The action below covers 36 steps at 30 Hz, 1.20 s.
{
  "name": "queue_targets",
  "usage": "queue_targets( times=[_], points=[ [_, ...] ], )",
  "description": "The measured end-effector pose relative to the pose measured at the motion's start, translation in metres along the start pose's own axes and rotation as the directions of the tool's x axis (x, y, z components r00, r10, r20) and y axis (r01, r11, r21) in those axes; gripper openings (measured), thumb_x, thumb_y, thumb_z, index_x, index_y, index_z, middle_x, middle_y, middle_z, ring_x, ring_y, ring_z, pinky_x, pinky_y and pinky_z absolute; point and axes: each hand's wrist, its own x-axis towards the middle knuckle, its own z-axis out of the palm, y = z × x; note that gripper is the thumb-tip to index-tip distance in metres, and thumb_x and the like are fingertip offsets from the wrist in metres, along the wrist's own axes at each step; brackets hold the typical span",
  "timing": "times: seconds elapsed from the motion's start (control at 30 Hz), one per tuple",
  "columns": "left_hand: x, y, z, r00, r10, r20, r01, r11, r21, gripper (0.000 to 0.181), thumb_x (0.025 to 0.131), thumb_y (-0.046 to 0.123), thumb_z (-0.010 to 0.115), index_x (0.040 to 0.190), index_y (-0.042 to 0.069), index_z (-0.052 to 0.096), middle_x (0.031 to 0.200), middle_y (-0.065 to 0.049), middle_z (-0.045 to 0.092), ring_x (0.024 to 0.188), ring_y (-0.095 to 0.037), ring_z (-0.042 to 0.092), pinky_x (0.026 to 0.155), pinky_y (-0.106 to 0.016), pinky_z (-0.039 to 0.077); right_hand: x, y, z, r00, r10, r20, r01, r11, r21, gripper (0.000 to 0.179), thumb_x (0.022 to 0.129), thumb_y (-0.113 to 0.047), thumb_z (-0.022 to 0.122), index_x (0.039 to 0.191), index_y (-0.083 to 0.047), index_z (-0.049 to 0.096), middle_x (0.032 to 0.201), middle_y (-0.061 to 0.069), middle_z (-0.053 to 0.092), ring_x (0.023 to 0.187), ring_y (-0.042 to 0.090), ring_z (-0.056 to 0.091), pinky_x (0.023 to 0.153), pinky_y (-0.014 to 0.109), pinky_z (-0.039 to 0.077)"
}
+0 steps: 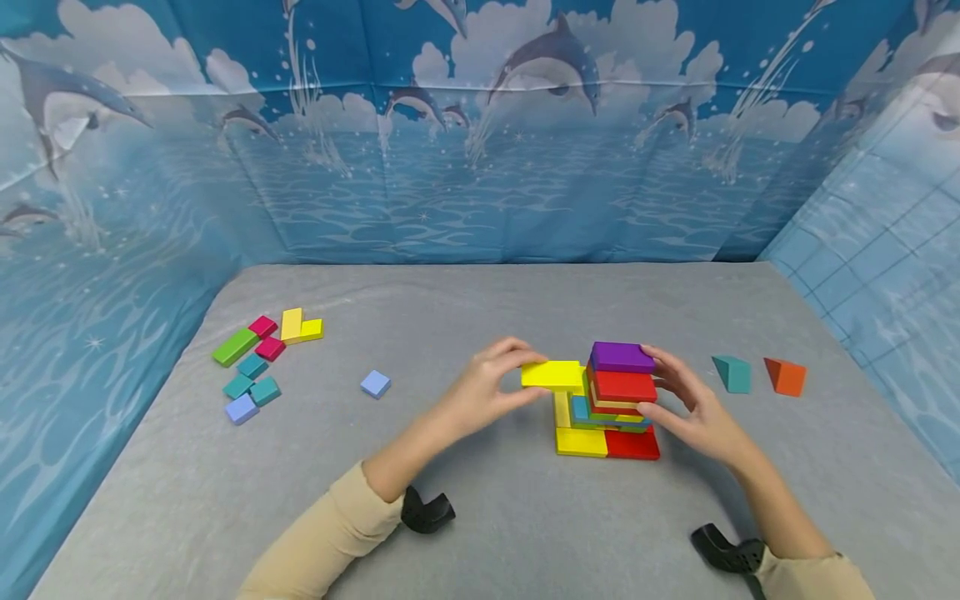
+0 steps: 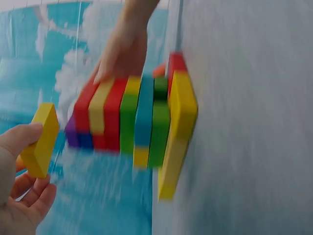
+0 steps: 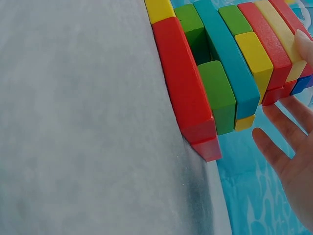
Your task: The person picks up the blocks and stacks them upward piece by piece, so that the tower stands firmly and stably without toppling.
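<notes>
A tower of colored blocks (image 1: 624, 386) stands on the grey tabletop, with a purple block (image 1: 621, 357) on top and red, cream, green, blue and yellow layers below. Just left of its upper layers, my left hand (image 1: 497, 385) pinches a yellow block (image 1: 551, 375) between thumb and fingers; the left wrist view shows this yellow block (image 2: 43, 142) apart from the tower. My right hand (image 1: 693, 408) holds the tower's upper right end, its thumb at the front. In the right wrist view, the lower fingers (image 3: 288, 122) are loosely extended beside red blocks; the other fingertips are partly hidden.
A group of green, pink, teal, yellow and blue blocks (image 1: 252, 389) lies at the far left. One pale blue block (image 1: 376, 384) sits alone left of center. A teal wedge (image 1: 732, 375) and an orange wedge (image 1: 786, 377) stand at the right. Dolphin-print cloth (image 1: 450, 192) surrounds the table.
</notes>
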Motion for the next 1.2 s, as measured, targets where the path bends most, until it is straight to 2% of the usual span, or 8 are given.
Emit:
queue_targets(
  times=[0.13,0.3,0.47,0.6,0.8,1.0,1.1,1.2],
  points=[
    [0.012,0.012,0.024,0.999,0.034,0.016,-0.035,0.999,0.028,0.032,0.079,0.015,0.072,0.108,0.002,0.064,0.104,-0.006,0.056,0.095,-0.015,0.049,0.081,-0.017,0.043,0.0,0.0,0.0,1.0,-0.004,0.001,0.004,1.0,-0.002,0.077,0.075,0.011,0.065,0.142,-0.006,0.029,0.137,-0.015,0.034,0.115,-0.001,0.042,0.089,0.011,0.038],
    [0.02,0.016,0.043,0.999,0.03,0.041,-0.034,0.996,0.077,0.034,0.081,0.018,0.07,0.111,0.003,0.062,0.106,-0.007,0.055,0.096,-0.016,0.047,0.081,-0.012,0.041,0.0,0.001,0.0,1.0,-0.016,0.002,0.016,1.0,0.011,0.078,0.075,0.013,0.065,0.141,-0.005,0.029,0.136,-0.014,0.035,0.114,0.0,0.043,0.09,0.01,0.037],
    [0.023,0.015,0.052,0.996,0.077,0.034,-0.081,0.988,0.135,0.035,0.082,0.018,0.07,0.113,0.004,0.063,0.105,-0.007,0.054,0.096,-0.017,0.047,0.08,-0.011,0.04,0.0,0.001,0.0,1.0,-0.02,0.0,0.02,1.0,0.005,0.078,0.074,0.013,0.065,0.141,-0.005,0.029,0.137,-0.014,0.035,0.115,-0.001,0.042,0.091,0.01,0.037],
    [0.027,0.014,0.057,0.989,0.148,0.025,-0.15,0.964,0.221,0.033,0.082,0.021,0.07,0.111,0.007,0.066,0.106,-0.006,0.053,0.094,-0.016,0.046,0.079,-0.011,0.039,-0.001,0.002,-0.001,1.0,-0.022,0.003,0.022,1.0,0.007,0.078,0.074,0.014,0.065,0.141,-0.005,0.029,0.138,-0.013,0.034,0.115,0.0,0.042,0.091,0.011,0.037],
    [0.033,0.013,0.062,0.981,0.196,0.014,-0.19,0.927,0.324,0.031,0.082,0.028,0.069,0.109,0.013,0.068,0.12,-0.007,0.052,0.11,-0.019,0.045,0.098,-0.022,0.034,0.0,0.006,-0.002,0.997,-0.069,0.019,0.068,0.997,0.028,0.079,0.073,0.017,0.063,0.141,-0.002,0.028,0.139,-0.009,0.035,0.116,0.001,0.042,0.092,0.011,0.036],
    [0.036,0.013,0.067,0.986,0.166,0.005,-0.16,0.947,0.279,0.03,0.081,0.026,0.07,0.108,0.012,0.069,0.128,-0.009,0.052,0.126,-0.024,0.039,0.107,-0.029,0.024,0.0,0.007,-0.002,0.997,-0.079,0.024,0.079,0.997,0.023,0.078,0.073,0.017,0.063,0.141,-0.001,0.028,0.14,-0.009,0.034,0.117,0.001,0.041,0.093,0.01,0.034],
    [0.037,0.013,0.069,0.99,0.138,0.005,-0.136,0.963,0.235,0.031,0.08,0.025,0.071,0.108,0.011,0.068,0.128,-0.01,0.052,0.127,-0.026,0.039,0.107,-0.032,0.025,0.0,0.007,-0.001,0.996,-0.083,0.027,0.082,0.996,0.02,0.078,0.073,0.017,0.063,0.141,-0.001,0.028,0.141,-0.008,0.033,0.118,0.001,0.04,0.094,0.009,0.033],
    [0.037,0.012,0.07,0.991,0.13,0.012,-0.129,0.966,0.225,0.032,0.081,0.026,0.07,0.11,0.012,0.067,0.127,-0.01,0.053,0.124,-0.024,0.042,0.106,-0.03,0.026,0.0,0.007,-0.001,0.996,-0.082,0.027,0.081,0.997,0.018,0.078,0.073,0.017,0.063,0.141,-0.001,0.028,0.141,-0.008,0.033,0.118,0.001,0.039,0.094,0.009,0.033]
  ],
)
